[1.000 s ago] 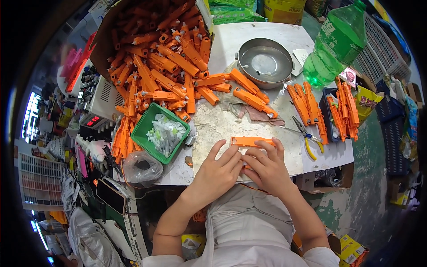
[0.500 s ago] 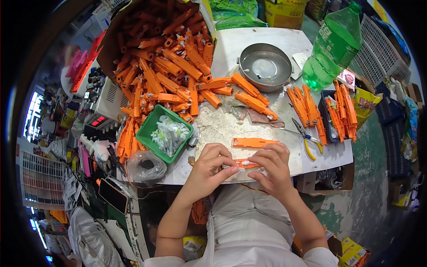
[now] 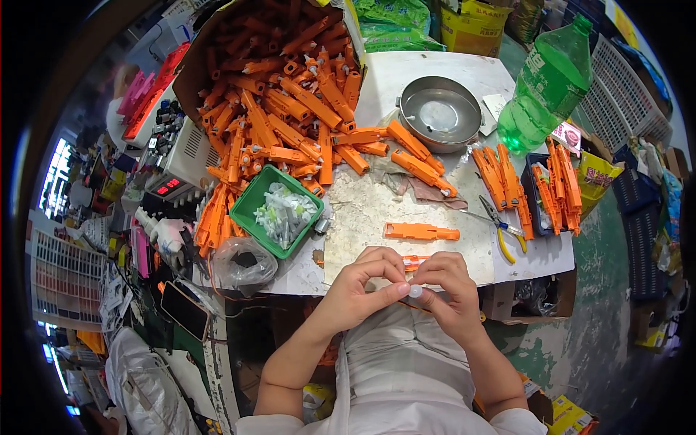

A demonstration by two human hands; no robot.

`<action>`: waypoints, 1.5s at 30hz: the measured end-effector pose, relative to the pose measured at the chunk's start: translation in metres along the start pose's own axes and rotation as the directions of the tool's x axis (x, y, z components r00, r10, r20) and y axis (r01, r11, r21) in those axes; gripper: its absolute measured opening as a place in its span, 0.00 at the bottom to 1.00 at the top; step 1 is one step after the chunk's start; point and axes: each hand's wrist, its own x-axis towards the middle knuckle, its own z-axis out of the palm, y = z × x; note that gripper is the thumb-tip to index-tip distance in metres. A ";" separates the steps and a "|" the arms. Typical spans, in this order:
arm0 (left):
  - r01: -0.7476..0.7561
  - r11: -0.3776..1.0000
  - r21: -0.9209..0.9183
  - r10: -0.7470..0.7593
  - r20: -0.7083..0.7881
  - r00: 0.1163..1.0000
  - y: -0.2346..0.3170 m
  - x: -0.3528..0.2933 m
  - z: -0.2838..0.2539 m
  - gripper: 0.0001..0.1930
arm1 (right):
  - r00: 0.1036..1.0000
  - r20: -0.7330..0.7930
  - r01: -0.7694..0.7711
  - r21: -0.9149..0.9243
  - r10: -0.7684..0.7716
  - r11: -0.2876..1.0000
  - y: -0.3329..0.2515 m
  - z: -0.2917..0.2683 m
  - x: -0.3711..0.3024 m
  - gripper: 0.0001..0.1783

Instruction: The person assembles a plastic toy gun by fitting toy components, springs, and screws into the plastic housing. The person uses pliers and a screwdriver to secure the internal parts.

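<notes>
At the table's near edge my left hand [image 3: 365,291] and my right hand [image 3: 451,296] meet, fingers closed. Between their thumb tips shows a small white round plastic piece [image 3: 415,291], pinched by both. Just beyond the fingers lies an orange plastic housing [image 3: 415,261] with small parts in it, partly hidden by my hands. Farther away, a plain orange housing half [image 3: 422,231] rests on the worn work surface [image 3: 355,235], touched by neither hand.
A green bin [image 3: 265,233] of small clear and whitish parts stands left, before a large heap of orange housings [image 3: 290,109]. Right are yellow-handled pliers [image 3: 502,230], a dark tray [image 3: 535,190] with orange units, and a green bottle [image 3: 545,87]. A metal bowl [image 3: 440,114] sits at the back.
My hands have come together and drawn toward me, lifting away from the orange housing. The white piece has moved nearer to me and a little right, between both thumbs.
</notes>
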 end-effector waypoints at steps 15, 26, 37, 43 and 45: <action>-0.201 0.749 0.631 0.410 -0.204 0.889 -0.022 -0.009 0.001 0.05 | 0.983 -0.049 0.140 -0.416 -0.176 0.899 0.023 -0.003 -0.019 0.14; -0.246 0.527 0.814 0.598 -0.149 0.788 -0.032 -0.036 0.008 0.08 | 0.917 0.137 0.375 -0.616 -0.374 0.693 0.048 0.010 -0.039 0.17; -0.271 0.492 0.828 0.599 -0.096 0.795 -0.046 -0.045 0.009 0.07 | 0.954 0.030 0.263 -0.562 -0.299 0.784 0.049 0.011 -0.039 0.16; -0.271 0.504 0.820 0.599 -0.106 0.794 -0.048 -0.045 0.010 0.08 | 0.928 0.084 0.340 -0.590 -0.364 0.732 0.052 0.011 -0.041 0.16; -0.289 0.506 0.813 0.600 -0.090 0.795 -0.049 -0.045 0.010 0.10 | 0.925 0.075 0.342 -0.589 -0.372 0.732 0.053 0.011 -0.041 0.16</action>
